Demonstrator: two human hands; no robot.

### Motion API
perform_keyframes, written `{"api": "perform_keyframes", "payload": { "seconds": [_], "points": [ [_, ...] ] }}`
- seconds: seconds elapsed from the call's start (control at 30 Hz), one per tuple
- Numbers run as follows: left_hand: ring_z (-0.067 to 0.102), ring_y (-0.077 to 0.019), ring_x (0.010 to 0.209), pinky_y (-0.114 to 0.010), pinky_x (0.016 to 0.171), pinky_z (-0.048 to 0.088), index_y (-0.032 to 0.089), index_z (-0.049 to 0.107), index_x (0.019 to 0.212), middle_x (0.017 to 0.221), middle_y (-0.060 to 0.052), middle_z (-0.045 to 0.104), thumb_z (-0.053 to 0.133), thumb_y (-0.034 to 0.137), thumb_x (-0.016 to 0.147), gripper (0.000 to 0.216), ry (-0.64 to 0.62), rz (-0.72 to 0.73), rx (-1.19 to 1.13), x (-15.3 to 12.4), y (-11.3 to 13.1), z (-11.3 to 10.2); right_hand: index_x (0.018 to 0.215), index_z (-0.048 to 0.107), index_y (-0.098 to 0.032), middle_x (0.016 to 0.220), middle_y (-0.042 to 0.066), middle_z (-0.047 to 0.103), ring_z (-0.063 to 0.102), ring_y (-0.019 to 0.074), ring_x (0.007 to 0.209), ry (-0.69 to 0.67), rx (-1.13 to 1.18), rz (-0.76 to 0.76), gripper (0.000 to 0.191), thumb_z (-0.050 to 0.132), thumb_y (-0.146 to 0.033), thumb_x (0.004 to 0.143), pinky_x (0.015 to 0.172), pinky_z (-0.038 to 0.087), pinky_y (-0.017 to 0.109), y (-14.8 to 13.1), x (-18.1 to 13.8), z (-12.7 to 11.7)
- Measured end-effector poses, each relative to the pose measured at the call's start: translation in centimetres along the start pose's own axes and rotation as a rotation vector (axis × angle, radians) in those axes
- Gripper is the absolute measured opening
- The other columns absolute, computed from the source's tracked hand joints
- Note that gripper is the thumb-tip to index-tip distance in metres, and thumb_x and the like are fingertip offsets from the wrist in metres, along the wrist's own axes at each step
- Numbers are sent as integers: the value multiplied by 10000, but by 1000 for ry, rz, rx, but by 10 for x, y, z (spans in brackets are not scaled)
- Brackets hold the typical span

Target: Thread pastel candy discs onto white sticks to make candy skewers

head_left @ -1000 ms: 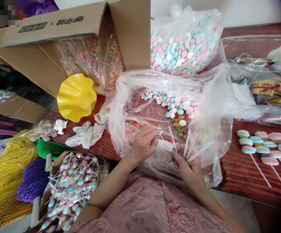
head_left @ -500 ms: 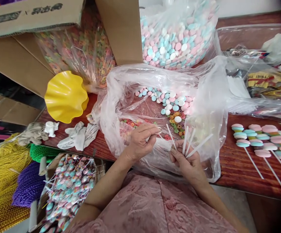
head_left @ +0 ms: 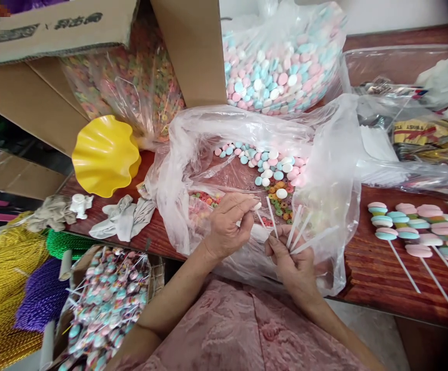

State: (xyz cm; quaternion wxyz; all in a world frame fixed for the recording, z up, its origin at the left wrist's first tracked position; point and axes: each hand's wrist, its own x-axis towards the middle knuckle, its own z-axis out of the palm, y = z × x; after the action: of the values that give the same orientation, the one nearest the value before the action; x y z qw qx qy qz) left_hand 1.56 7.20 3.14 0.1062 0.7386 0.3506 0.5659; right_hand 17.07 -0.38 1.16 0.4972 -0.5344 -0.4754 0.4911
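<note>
My left hand [head_left: 229, 224] pinches a small white candy disc [head_left: 257, 206] at its fingertips, at the upper end of a thin white stick. In my right hand [head_left: 291, 260] several white sticks [head_left: 294, 226] fan out, gripped between thumb and fingers. Both hands are over a clear plastic bag [head_left: 247, 116] laid open on the table. Inside it lie pink, blue and white candy discs [head_left: 264, 162] and colourful ring candies [head_left: 280, 201]. Candy skewers [head_left: 417, 224] of stacked discs on sticks lie to the right.
Behind the open bag stands a full bag of candy discs [head_left: 278, 77]. A yellow wavy bowl [head_left: 105, 157], crumpled gloves [head_left: 125, 219] and a cardboard box [head_left: 193, 51] are on the left. Below, a box holds wrapped candy skewers [head_left: 111, 299], beside coloured cords [head_left: 42, 293].
Both hands stay close together over the bag. My right hand with its sticks has shifted slightly left, and the white disc in my left fingers shows more plainly. The view has moved slightly.
</note>
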Motion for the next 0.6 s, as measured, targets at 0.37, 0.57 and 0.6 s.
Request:
{"api": "perform_keyframes", "payload": {
  "seconds": [0.37,0.57,0.6],
  "points": [
    [736,-189,943,-335,842,615,185,706,1069,1031,-109,766,608,93,885,228,-166,176,127,-3,2,-1,879,527,-237,623,-41,527,444,126,520,92,73,2,220,612,-427,950,473,309,272,0,-4,-1],
    [725,-187,952,-322,855,614,181,688,1118,1029,-109,748,563,101,883,278,-213,231,118,-4,3,4,895,534,-244,623,-39,534,465,134,525,100,60,-36,202,604,-425,951,474,342,275,1,-7,-2],
    [725,-191,957,-330,862,613,185,687,1118,1036,-108,746,557,113,888,274,-222,257,118,-4,4,7,890,534,-242,626,-37,531,463,133,522,106,67,-28,214,609,-435,944,469,344,275,1,-7,-1]
  ]
}}
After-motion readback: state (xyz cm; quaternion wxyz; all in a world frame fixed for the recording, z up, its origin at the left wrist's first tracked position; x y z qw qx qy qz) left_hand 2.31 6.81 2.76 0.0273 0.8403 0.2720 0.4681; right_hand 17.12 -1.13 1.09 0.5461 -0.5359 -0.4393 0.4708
